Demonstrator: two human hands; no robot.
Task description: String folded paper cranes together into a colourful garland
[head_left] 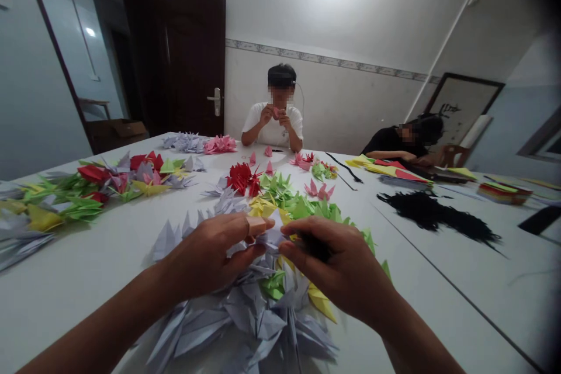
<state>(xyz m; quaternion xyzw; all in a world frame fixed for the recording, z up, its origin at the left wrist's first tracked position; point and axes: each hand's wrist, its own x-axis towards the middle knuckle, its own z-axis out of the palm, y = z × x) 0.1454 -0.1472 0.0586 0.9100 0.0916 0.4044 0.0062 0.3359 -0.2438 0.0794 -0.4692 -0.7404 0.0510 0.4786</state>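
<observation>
Between my two hands is a pale lavender folded paper crane [275,229], pinched from both sides and partly hidden by the fingers. My left hand [214,251] grips its left side with thumb and fingers; a tan band [256,226] wraps one finger. On the other side my right hand [337,266] pinches it by fingertips and thumb. A blurred dark patch [318,245] shows inside the right hand; I cannot tell what it is. Below and around the hands lies a heap of pale paper cranes [267,324], with green cranes [302,204] and yellow ones mixed in.
More coloured cranes [96,181] cover the table's left side. A red cluster [243,179] lies ahead. Black strands [436,213] and stacked coloured paper [394,168] are to the right. Across the table, one person [274,120] handles pink paper; another person [394,139] bends forward.
</observation>
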